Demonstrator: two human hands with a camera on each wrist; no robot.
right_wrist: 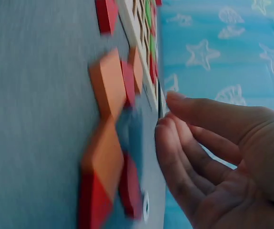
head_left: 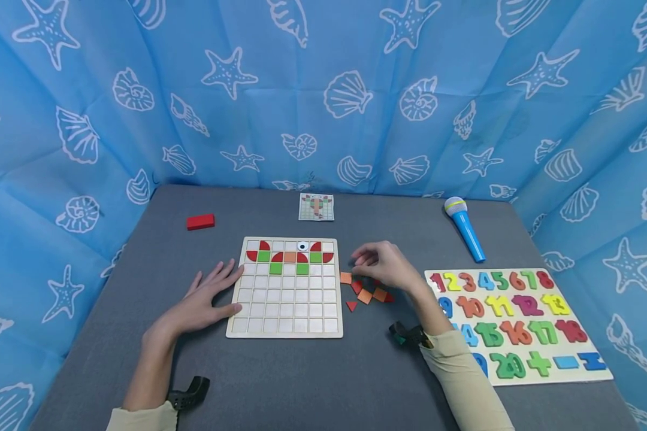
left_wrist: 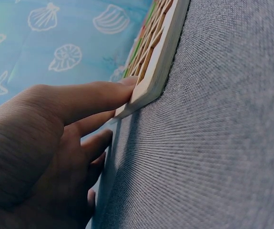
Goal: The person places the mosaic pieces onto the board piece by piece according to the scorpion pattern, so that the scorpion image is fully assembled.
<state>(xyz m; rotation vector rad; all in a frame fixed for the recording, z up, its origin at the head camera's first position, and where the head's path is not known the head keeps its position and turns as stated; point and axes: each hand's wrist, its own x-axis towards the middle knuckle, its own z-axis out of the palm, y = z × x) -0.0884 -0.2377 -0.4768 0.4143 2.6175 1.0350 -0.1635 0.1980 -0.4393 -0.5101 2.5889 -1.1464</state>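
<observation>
The wooden grid board (head_left: 286,328) lies flat, with red quarter-round, green and orange square pieces and an eye disc in its upper rows. At its left edge my left hand (head_left: 202,302) rests with spread fingers; in the left wrist view the thumb of this hand (left_wrist: 46,124) touches the board's rim (left_wrist: 158,78). Right of the board, my right hand (head_left: 385,263) hovers over loose orange squares (head_left: 364,296) and red triangles (head_left: 351,306). In the right wrist view, that hand (right_wrist: 213,157) has loosely bent fingers holding nothing visible, beside orange pieces (right_wrist: 103,148).
A small pattern card (head_left: 316,207) lies behind the board, and a red block (head_left: 200,222) at the back left. To the right are a blue toy microphone (head_left: 466,230) and a number puzzle board (head_left: 550,377), partly under the right forearm. A blue curtain (head_left: 302,90) hangs behind.
</observation>
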